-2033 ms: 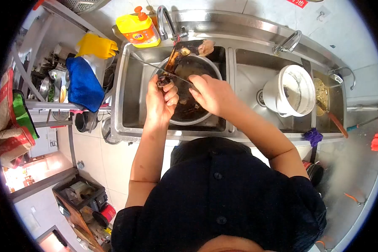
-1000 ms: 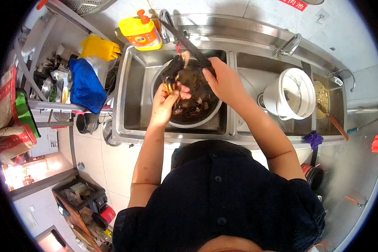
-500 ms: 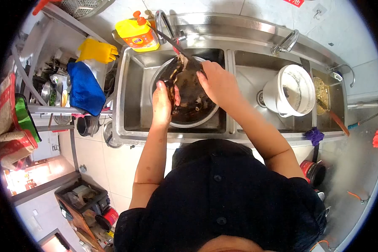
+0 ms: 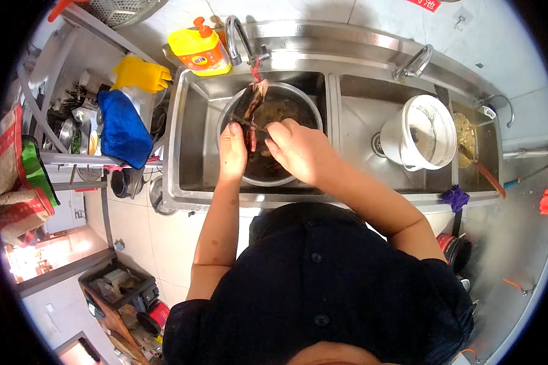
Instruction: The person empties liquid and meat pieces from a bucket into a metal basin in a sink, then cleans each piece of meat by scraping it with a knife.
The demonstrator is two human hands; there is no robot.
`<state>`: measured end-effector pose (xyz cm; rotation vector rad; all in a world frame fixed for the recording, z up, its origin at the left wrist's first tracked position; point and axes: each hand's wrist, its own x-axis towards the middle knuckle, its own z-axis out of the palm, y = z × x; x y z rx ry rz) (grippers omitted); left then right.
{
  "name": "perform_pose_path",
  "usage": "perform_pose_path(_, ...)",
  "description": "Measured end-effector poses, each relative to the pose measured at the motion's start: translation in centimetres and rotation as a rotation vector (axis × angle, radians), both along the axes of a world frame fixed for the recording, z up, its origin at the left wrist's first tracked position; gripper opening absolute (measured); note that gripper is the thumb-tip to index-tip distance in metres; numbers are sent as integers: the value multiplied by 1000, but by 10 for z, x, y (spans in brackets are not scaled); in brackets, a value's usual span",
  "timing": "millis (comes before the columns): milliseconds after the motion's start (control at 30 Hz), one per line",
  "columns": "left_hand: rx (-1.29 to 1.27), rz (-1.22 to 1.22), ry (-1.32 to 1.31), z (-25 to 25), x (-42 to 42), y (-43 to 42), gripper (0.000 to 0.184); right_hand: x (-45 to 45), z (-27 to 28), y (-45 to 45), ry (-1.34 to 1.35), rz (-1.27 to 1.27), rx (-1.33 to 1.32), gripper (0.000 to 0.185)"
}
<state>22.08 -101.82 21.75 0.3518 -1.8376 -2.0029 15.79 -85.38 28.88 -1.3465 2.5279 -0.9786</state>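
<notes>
Beyond the far-left edge of the basin (image 4: 268,182) stands the yellow bottle (image 4: 200,52). Over the basin's left side, the left hand (image 4: 232,155) is wrapped about the near part of the dark piece (image 4: 251,103), thumb on the left and fingertips round on the right, so the piece lies against this hand, which is clearly the nearer of the two. The piece is above the basin's left half; its long axis runs from near the basin's middle-left toward its far rim, leaning a little right at the far end, and its pale tip points away from the person. A thin dark blade (image 4: 260,128) reaches leftward across the piece's near part, roughly square to that axis. Over the basin's right half, the right hand (image 4: 301,149) has its fingers curled in and appears to pinch the blade's right end, most of the grip being hidden; the piece lies to its left. Well right of the basin is the white bucket (image 4: 402,137), apart from both hands.
</notes>
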Motion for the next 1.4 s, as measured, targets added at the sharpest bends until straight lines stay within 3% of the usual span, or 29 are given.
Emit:
perform_pose_path(100, -64, 5, 32, -1, 2, -5, 48, -18, 0, 1, 62, -70, -12, 19)
perform_pose_path(133, -76, 8, 45, 0, 2, -5, 45, -29, -1, 0, 198, -122, -147, 15)
perform_pose_path(233, -149, -4, -12, -1, 1, -8, 41, -25, -2, 2, 126, -87, -51, 13)
perform_pose_path(333, -166, -14, 2, -25, 7, -21, 44, -2, 8, 9, 40, 83, 28, 18)
perform_pose_path(467, -325, -3, 43, -3, 8, -13, 50, -34, 2, 7, 161, -121, -79, 18)
perform_pose_path(667, -440, 4, 8, -6, 8, -18, 56, -4, 4, 12, 18, 98, 45, 18)
perform_pose_path(767, -588, 26, -61, -6, 9, -24, 56, -19, 6, 8, 86, -7, 33, 17)
perform_pose_path(833, -728, 43, -7, 13, 7, -17, 55, -37, 8, 8, 166, -120, -113, 18)
perform_pose_path(900, -824, 50, -4, 23, 7, -16, 54, -33, 7, 10, 176, -103, -5, 18)
perform_pose_path(1000, -918, 28, -17, 24, 6, -23, 53, -6, 1, 16, 118, 130, -36, 15)
perform_pose_path(1100, -1103, 11, 25, 25, 7, -25, 52, -12, 2, 14, 152, 53, 52, 14)
perform_pose_path(1167, -1299, 34, 12, 39, 7, -24, 52, -33, 11, 12, 284, -88, -33, 13)
perform_pose_path(1233, -1356, 43, -37, 51, 9, -17, 52, -42, 4, 12, 346, -87, -2, 13)
perform_pose_path(1333, -1393, 90, -31, 48, 8, -18, 52, -17, -2, 20, 210, 96, 51, 13)
perform_pose_path(1400, -1381, 95, -16, 44, 9, -19, 52, -18, -9, 16, 224, 38, 78, 13)
